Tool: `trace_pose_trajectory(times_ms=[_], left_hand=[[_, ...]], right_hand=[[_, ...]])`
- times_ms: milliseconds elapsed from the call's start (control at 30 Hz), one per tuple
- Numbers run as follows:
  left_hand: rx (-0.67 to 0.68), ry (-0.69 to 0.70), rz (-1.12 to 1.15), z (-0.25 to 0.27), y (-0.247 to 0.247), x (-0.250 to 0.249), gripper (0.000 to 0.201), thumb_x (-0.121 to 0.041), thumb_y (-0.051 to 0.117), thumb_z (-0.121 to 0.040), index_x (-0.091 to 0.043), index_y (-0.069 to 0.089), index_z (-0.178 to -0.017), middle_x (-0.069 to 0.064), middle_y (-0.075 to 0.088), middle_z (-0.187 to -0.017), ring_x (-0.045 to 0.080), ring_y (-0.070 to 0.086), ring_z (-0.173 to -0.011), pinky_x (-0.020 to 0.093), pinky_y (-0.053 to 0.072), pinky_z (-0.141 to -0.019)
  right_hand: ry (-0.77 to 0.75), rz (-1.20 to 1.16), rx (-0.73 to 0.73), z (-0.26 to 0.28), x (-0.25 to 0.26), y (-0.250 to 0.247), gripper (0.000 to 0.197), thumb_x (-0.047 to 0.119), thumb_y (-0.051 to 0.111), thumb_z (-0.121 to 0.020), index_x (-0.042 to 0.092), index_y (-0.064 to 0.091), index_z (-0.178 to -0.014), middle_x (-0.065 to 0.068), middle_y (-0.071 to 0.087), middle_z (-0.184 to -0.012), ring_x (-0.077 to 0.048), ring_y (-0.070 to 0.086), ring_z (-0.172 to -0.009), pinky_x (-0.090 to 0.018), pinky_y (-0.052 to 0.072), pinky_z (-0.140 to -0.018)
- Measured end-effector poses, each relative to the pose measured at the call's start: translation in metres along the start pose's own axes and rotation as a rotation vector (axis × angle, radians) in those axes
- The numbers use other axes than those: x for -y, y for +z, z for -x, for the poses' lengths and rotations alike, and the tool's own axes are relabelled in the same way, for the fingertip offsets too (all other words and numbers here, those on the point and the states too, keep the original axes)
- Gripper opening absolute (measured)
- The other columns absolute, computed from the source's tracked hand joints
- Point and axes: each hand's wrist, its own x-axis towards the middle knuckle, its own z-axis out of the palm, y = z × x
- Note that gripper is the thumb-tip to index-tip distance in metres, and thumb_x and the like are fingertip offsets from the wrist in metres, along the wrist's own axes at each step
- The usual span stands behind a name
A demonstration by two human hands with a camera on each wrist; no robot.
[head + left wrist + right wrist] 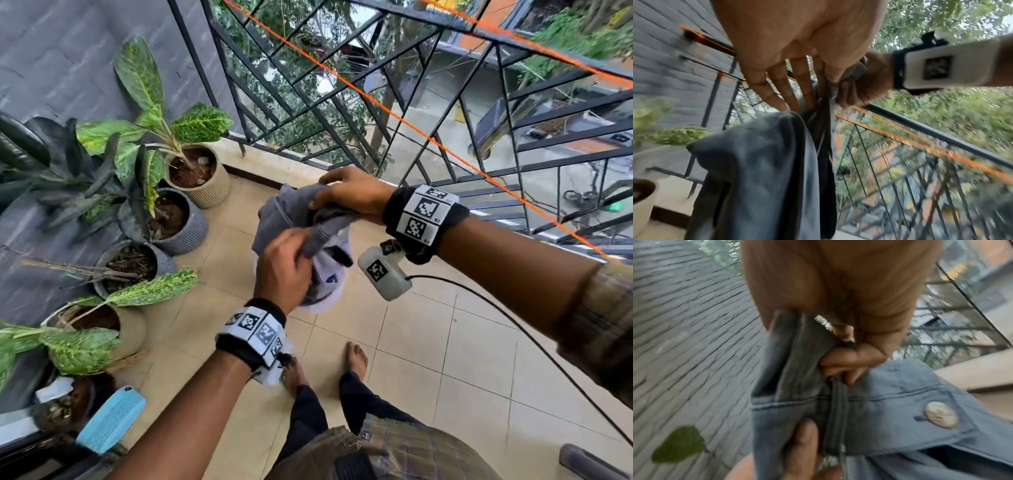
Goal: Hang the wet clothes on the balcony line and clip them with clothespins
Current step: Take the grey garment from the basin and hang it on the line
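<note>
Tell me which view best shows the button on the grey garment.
The right wrist view: the pale button sits close on the garment, beside the right hand gripping the fabric. The head view shows only bunched fabric, and the left wrist view only hanging cloth, no button.

Both forearms reach forward at chest level, each wrist wrapped in a black band with white marker tiles. The left hand (281, 263) curls closed below; the right hand (354, 192) is above it, knuckles up, its thumb and fingers apparently pinched together, though blur obscures them.
</note>
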Motion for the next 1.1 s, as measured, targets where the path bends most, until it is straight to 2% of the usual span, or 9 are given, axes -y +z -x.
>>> trace_pose_trajectory(times_ms=[67, 167, 333, 467, 567, 700, 867, 1000, 1100], left_hand=[[-0.058, -0.085, 0.014, -0.012, -0.018, 0.006, 0.019, -0.024, 0.058, -0.093, -0.011, 0.071, -0.094, 0.018, 0.069, -0.080, 0.035, 0.063, -0.073, 0.024, 0.038, -0.064], [-0.050, -0.333, 0.187, -0.036, -0.044, 0.010, 0.030, -0.051, 0.052, -0.091, -0.027, 0.067, -0.082, 0.007, 0.071, -0.072, 0.025, 0.072, -0.066, 0.041, 0.060, -0.068], [-0.074, -0.148, -0.177, -0.052, -0.079, -0.001, 0.043, -0.050, 0.049, -0.092, -0.014, 0.066, -0.077, 0.012, 0.072, -0.068, 0.031, 0.071, -0.066, 0.044, 0.058, -0.065], [-0.090, -0.010, -0.465, -0.066, -0.099, -0.022, 0.057, -0.052, 0.040, -0.095, -0.009, 0.061, -0.065, 0.014, 0.069, -0.064, 0.034, 0.066, -0.064, 0.042, 0.053, -0.062], [-0.097, -0.125, -0.210, -0.071, -0.107, -0.032, 0.061, -0.056, 0.045, -0.096, -0.008, 0.057, -0.060, 0.009, 0.068, -0.056, 0.025, 0.069, -0.053, 0.043, 0.057, -0.054], [-0.198, -0.278, 0.134, -0.069, -0.121, -0.053, 0.054, -0.033, 0.056, -0.100, 0.007, 0.060, -0.064, 0.008, 0.068, -0.055, 0.024, 0.068, -0.046, 0.038, 0.056, -0.049], [-0.259, -0.242, 0.196, -0.067, -0.136, -0.075, 0.051, -0.036, 0.057, -0.098, -0.010, 0.061, -0.054, 0.004, 0.068, -0.053, 0.026, 0.067, -0.046, 0.026, 0.047, -0.047], [-0.229, -0.117, 0.089, -0.061, -0.146, -0.093, 0.055, -0.045, 0.056, -0.095, -0.017, 0.061, -0.047, 0.000, 0.064, -0.047, 0.018, 0.062, -0.041, 0.032, 0.051, -0.055], [-0.298, -0.070, -0.019, -0.065, -0.163, -0.090, 0.062, -0.046, 0.058, -0.094, -0.010, 0.054, -0.044, 0.001, 0.049, -0.037, 0.017, 0.048, -0.038, 0.033, 0.044, -0.053]], right_hand=[[0.017, -0.321, 0.067, 0.005, 0.000, -0.003, 0.027, 0.038, 0.073, -0.083, 0.017, 0.062, -0.096, -0.008, 0.058, -0.081, -0.019, 0.051, -0.062, -0.022, 0.040, -0.051], [-0.056, -0.421, -0.012, 0.011, -0.019, -0.001, 0.032, 0.038, 0.070, -0.088, 0.022, 0.057, -0.111, -0.004, 0.066, -0.092, -0.011, 0.057, -0.071, -0.024, 0.044, -0.061], [-0.211, -0.148, -0.026, 0.021, -0.087, 0.054, 0.074, 0.049, 0.088, -0.062, 0.029, 0.051, -0.123, 0.003, 0.063, -0.106, -0.012, 0.063, -0.095, -0.043, 0.054, -0.092], [-0.362, 0.044, -0.030, 0.022, -0.101, 0.106, 0.097, 0.055, 0.083, -0.068, 0.027, 0.034, -0.146, 0.004, 0.046, -0.146, -0.016, 0.049, -0.130, -0.040, 0.043, -0.107], [-0.344, 0.022, -0.077, 0.018, -0.096, 0.130, 0.089, 0.040, 0.078, -0.080, 0.022, 0.027, -0.151, -0.003, 0.044, -0.149, -0.023, 0.048, -0.132, -0.041, 0.043, -0.105], [-0.298, -0.031, -0.086, 0.010, -0.089, 0.137, 0.106, 0.055, 0.081, -0.073, 0.030, 0.017, -0.153, 0.001, 0.049, -0.146, -0.019, 0.053, -0.128, -0.038, 0.047, -0.103], [-0.400, -0.098, -0.205, 0.010, -0.061, 0.146, 0.132, 0.071, 0.078, -0.062, 0.029, -0.005, -0.156, 0.009, 0.010, -0.165, -0.010, 0.015, -0.150, -0.032, 0.023, -0.120], [-0.481, -0.181, -0.354, -0.020, -0.031, 0.145, 0.119, 0.071, 0.075, -0.068, 0.022, 0.010, -0.155, 0.002, 0.031, -0.158, -0.017, 0.031, -0.146, -0.044, 0.036, -0.113], [-0.483, -0.207, -0.437, -0.030, -0.015, 0.134, 0.096, 0.043, 0.071, -0.079, 0.029, 0.013, -0.154, -0.003, 0.052, -0.144, -0.023, 0.053, -0.129, -0.041, 0.047, -0.102]])
